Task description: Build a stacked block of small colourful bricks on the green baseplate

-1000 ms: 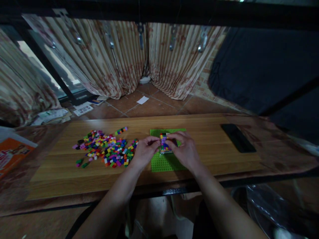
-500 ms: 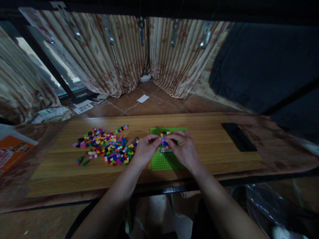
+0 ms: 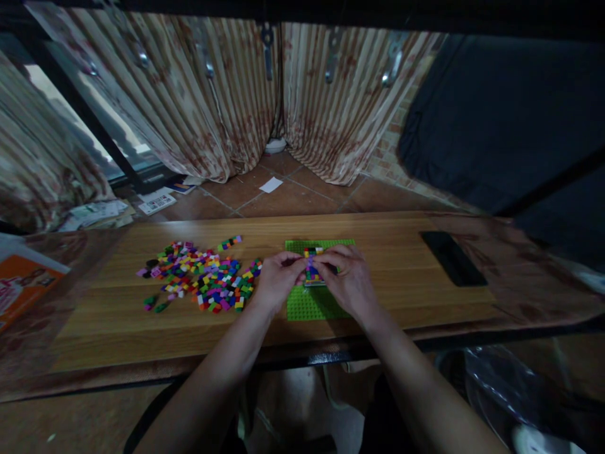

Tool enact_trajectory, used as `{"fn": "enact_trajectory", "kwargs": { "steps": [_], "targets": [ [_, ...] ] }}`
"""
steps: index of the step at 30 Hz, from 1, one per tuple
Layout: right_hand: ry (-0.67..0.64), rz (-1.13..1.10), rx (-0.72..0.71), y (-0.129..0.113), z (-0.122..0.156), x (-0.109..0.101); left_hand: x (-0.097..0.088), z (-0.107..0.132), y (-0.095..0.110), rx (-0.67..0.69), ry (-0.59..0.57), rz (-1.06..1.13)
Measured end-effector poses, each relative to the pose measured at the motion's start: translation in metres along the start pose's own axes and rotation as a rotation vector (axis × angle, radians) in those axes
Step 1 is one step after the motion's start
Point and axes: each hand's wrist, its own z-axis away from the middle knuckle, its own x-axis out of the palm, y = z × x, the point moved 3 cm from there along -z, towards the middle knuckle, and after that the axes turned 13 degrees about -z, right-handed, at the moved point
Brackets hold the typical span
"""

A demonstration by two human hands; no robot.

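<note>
A multicoloured block of toy building bricks (image 3: 312,273) stands on the green studded baseplate (image 3: 307,309). My left hand (image 3: 278,279) comes in from the left, thumb and forefinger pinched together at the block's upper part. From the right, my right hand (image 3: 348,277) reaches over the block with its fingertips closed. Between the two sets of fingertips shows a small purple brick (image 3: 311,260), touched from both sides. White, red and yellow bricks show just behind it. My fingers and palms hide the block's sides.
Loose coloured bricks (image 3: 212,277) lie in a wide heap on the wooden table (image 3: 406,302), left of the baseplate. A short joined row of bricks (image 3: 230,243) lies behind the heap. A black phone (image 3: 452,258) rests at the right. An orange and white box (image 3: 28,277) stands far left.
The view has tilted very slightly, so the table sits a little higher in the picture. Both hands stay at the purple brick, their fingers shifting only slightly.
</note>
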Motion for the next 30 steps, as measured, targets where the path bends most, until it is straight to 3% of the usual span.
{"fn": "enact_trajectory", "kwargs": {
  "steps": [8, 19, 22, 26, 30],
  "targets": [
    [-0.057, 0.049, -0.035, -0.002, -0.002, 0.001, 0.002, 0.000, 0.002, -0.011, 0.005, 0.048],
    [-0.040, -0.015, -0.005, -0.005, -0.002, 0.001, 0.001, -0.001, 0.000, -0.018, 0.010, 0.048],
    [0.111, -0.168, 0.003, -0.002, -0.004, -0.006, -0.001, 0.001, 0.002, 0.026, 0.019, 0.029],
    [0.445, -0.402, 0.123, 0.011, -0.009, -0.014, -0.015, 0.001, 0.010, 0.055, 0.075, -0.021],
    [0.523, -0.507, 0.207, 0.016, -0.012, -0.010, -0.043, -0.002, 0.020, 0.084, 0.161, -0.054]
  ]
}}
